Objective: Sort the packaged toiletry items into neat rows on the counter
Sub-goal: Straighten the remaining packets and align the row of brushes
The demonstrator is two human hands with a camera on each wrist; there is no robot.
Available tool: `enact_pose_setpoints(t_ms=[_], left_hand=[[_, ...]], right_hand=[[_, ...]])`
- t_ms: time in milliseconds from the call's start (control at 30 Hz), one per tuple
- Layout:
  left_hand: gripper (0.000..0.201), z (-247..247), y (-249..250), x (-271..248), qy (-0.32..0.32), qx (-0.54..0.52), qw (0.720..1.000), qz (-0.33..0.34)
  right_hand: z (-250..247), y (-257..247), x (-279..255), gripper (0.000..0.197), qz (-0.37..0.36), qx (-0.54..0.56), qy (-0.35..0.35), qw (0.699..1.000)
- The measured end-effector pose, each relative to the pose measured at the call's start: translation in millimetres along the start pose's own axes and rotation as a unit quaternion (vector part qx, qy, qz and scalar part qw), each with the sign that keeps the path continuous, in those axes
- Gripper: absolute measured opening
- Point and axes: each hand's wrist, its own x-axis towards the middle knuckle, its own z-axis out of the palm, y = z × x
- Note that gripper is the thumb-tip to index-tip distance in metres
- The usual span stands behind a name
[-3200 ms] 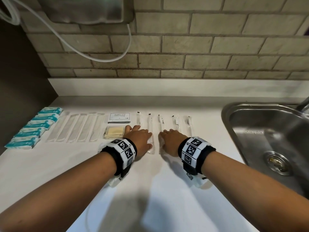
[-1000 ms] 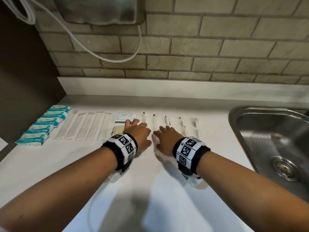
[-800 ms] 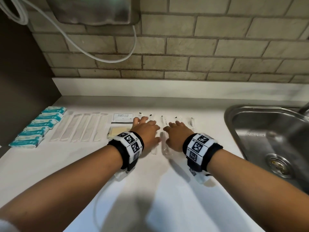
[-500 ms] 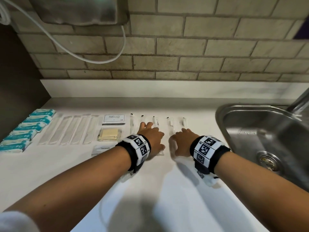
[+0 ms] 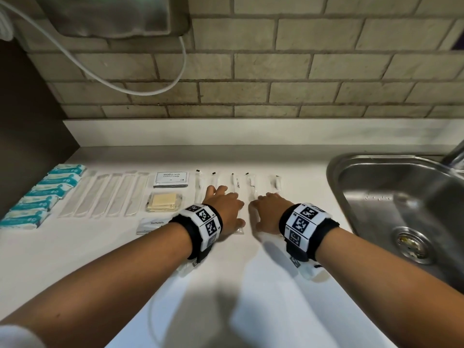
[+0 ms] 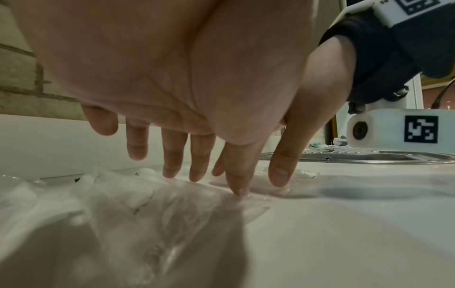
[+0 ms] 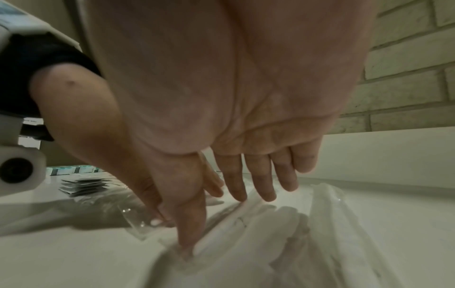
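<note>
Clear-wrapped toothbrushes [image 5: 234, 183]: one row on white bench [image 5: 251, 285], left of steel sink [image 5: 391, 197]. Left hand [image 5: 224, 209] and right hand [image 5: 270, 212], fingers spread flat, press down on the wrappers. Further from the sink: shampoo sachet [image 5: 171, 178], soap [image 5: 164, 202], toothpaste sachet [image 5: 150, 225], teal packets [image 5: 42, 194].

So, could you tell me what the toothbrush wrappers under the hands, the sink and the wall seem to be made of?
Toothbrush wrappers: thin clear plastic film, glossy; the white handles show through and the film crinkles under the left hand and right hand.
Sink: probably stainless steel, brushed grey with soft reflections.
Wall: matte beige brick or brick-look tile, with recessed mortar lines.
</note>
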Motion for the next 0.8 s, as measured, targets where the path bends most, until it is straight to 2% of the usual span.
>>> enact_pose_setpoints(t_ms=[533,800], left_hand=[[0.048,-1.6,-2.3,1.9,0.002,-0.002,1.0,-0.001],[0.051,-1.3,-1.6,-0.6,0.004,-0.003,1.0,0.006]], right_hand=[[-2.0,-0.7,2.4,0.044,0.007,-0.01,-0.013,1.0],[-3.9,-4.6,0.2,0.041,0.003,-0.022,0.001,1.0]])
